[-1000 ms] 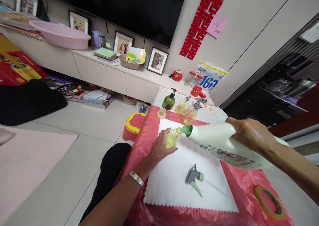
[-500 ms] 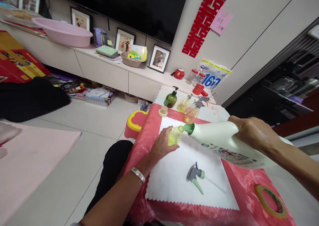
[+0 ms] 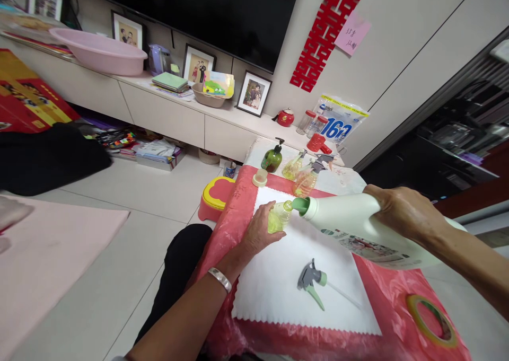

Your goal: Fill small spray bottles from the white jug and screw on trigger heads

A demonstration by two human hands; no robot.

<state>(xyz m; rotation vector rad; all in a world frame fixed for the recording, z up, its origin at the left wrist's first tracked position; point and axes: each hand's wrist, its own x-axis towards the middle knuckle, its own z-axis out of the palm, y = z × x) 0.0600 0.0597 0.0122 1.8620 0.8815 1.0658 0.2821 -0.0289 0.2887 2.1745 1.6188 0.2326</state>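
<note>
White plastic fills the right of the view: a large refill jug, tipped almost flat, is gripped around its body by the right hand, its green spout meeting the mouth of a small clear bottle of yellow-green liquid. The left hand wraps that small bottle from the near left and steadies it upright on the white cloth, which lies over the red cover of the surface. By my reading, the step in hand is pouring from jug to bottle; the next move seems to call for a slow tilt back before the neck fills, then the loose spray head, lying nearer on the cloth, would want fitting. Whether liquid is actually flowing I cannot tell, as the stream is too small to see. The bottle's base is hidden behind the left fingers, and the jug's rear is covered by the right forearm. A tape roll sits at the near right.
</note>
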